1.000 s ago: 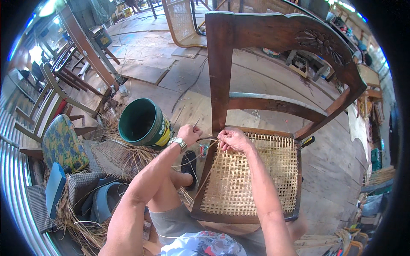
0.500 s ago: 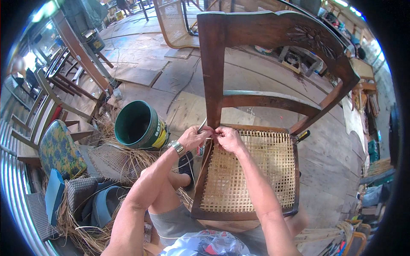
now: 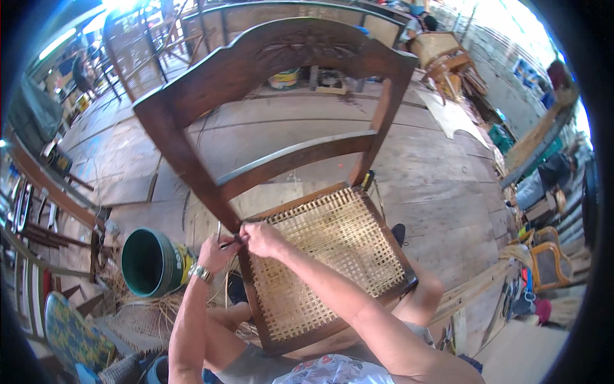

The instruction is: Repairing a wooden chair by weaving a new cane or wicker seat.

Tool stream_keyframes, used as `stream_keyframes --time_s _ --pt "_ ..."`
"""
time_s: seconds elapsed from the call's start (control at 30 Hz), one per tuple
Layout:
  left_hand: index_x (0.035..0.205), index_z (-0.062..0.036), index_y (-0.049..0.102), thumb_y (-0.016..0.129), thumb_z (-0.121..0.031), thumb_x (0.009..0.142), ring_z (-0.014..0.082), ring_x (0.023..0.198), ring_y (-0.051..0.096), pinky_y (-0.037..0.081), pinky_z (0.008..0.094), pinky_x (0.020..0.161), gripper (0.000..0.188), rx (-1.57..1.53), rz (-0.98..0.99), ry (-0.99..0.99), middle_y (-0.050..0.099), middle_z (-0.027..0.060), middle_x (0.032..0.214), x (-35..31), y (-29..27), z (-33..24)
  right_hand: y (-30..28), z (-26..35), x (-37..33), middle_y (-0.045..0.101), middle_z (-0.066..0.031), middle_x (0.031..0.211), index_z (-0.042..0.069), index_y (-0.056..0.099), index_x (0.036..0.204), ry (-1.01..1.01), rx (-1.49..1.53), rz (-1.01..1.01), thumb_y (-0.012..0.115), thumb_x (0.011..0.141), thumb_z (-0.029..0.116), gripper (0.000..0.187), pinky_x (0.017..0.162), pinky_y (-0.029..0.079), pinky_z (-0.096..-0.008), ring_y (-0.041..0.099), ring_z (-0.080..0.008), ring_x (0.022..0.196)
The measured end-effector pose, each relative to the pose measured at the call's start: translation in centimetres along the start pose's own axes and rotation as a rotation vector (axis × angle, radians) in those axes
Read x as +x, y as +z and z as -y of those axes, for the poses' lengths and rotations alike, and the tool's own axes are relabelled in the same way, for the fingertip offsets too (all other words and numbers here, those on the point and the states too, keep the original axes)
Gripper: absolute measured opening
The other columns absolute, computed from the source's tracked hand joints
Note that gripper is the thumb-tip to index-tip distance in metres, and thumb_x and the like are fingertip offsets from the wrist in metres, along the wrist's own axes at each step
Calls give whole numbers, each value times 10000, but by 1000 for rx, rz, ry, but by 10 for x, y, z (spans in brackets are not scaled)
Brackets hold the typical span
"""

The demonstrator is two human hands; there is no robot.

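One white patterned shirt [image 3: 339, 371] and two bare knees are nearest, the chair [image 3: 326, 323] standing between the knees. It is one chair with one cane seat [image 3: 320, 256], two posts and two rails. Two hands meet at the seat's back left corner, by the foot of the left post [image 3: 198, 169]. The left hand [image 3: 217, 252], with one watch [image 3: 200, 272] at its wrist, is just outside the corner, its fingers closed around one thin rod [image 3: 219, 226] that pokes up. The right hand [image 3: 261, 239] is over the corner, fingertips pressed together; I cannot tell what lies between them. The seat therefore spreads to the right of the grip and toward the body.

Left of the hands is one green bucket [image 3: 142, 262], tilted; nearer the left edge, one mottled cushion [image 3: 77, 329]. One black-and-yellow handle [image 3: 368, 180] is beside the right post [image 3: 378, 125]. Beyond the lower rail [image 3: 294, 160] and carved upper rail [image 3: 307, 51] are one open box [image 3: 330, 82] and, farther right, one person [image 3: 419, 27], partly hidden.
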State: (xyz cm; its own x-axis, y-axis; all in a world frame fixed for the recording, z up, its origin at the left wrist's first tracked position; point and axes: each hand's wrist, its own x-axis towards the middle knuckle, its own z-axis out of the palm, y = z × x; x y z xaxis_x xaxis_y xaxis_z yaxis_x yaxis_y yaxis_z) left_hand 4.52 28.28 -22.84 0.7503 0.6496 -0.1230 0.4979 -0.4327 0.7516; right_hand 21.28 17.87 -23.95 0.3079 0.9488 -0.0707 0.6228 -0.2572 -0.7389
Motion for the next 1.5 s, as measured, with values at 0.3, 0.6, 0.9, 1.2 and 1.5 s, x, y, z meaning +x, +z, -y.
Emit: stream_keyframes --time_s 0.3,0.6,0.9,1.2,1.5 --pt "972 1 742 724 -283 890 121 684 609 485 321 632 297 -196 5 -25 694 56 741 5 -1 -14 -5 12 -4 721 -148 931 104 674 969 118 -48 -93 633 849 209 165 771 537 -460 688 -339 899" --pt "800 -35 746 733 -311 876 100 624 596 465 294 593 286 59 -17 -180 683 24 674 15 8 -8 -6 -7 -7 710 -178 1004 62 644 1100 76 -69 2 624 895 205 251 783 544 -443 692 -324 929" --pt "802 -52 730 693 -345 870 131 609 629 503 307 611 304 40 17 -133 680 37 655 11 -8 -7 -228 -226 -198 684 -211 1130 -44 607 1180 485 -116 -711 597 963 474 561 910 499 -386 654 -288 1075" --pt "914 -22 732 755 -304 856 127 673 630 515 329 653 289 -249 89 -129 711 76 755 -6 -24 25 -182 -250 -246 535 -267 1394 -34 506 1380 847 277 -150 378 999 592 744 1035 426 -428 549 -356 1270" --pt "891 -24 664 821 -327 785 145 674 568 469 328 645 358 -72 48 -23 635 37 726 37 -27 42 -263 -251 -186 641 -131 1192 -1 467 1393 405 98 -300 560 1006 335 521 665 538 -316 647 -162 695"
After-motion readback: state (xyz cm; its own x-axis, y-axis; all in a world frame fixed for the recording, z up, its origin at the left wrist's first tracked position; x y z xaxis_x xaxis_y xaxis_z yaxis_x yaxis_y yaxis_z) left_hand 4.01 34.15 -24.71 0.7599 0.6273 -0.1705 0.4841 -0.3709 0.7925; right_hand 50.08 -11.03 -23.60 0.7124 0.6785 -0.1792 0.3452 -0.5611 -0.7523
